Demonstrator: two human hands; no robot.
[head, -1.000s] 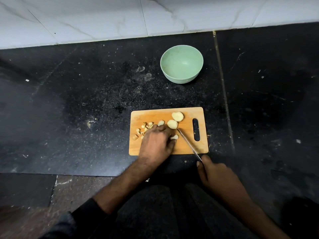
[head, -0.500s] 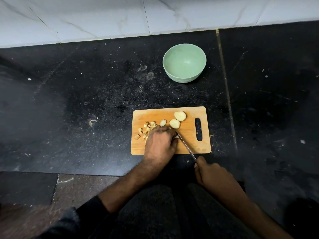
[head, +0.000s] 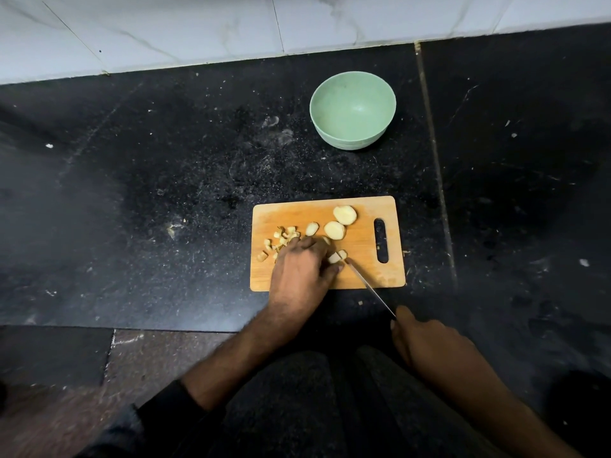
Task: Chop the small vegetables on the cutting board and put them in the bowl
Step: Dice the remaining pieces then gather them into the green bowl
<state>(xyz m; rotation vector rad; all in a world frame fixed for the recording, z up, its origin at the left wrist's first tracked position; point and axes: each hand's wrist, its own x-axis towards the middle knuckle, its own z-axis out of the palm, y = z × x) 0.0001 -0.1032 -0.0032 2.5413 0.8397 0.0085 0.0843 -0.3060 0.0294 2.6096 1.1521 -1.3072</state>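
The rectangular wooden cutting board (head: 363, 276) lies on the black speckled stone bench (head: 165, 193), just below the centre of the frame. A cluster of small pale chopped pieces (head: 281, 239) sits on the left part of the board. Three larger pale vegetable slices (head: 334, 230) lie uncut toward the upper middle of the board.

The left hand (head: 302, 269) rests palm-down on the board, fingers curled over the piece being cut (head: 337, 256), which shows at the fingertips. The right hand (head: 426, 345), at lower right, grips the handle of the thin steel knife (head: 367, 285); the blade tip touches that piece.

The round pale green bowl (head: 353, 140) stands on the bench above the board, well apart from it, and holds nothing.

Judgement: chopping is partly complete. The remaining slices require cutting, and no transfer to the bowl has begun.
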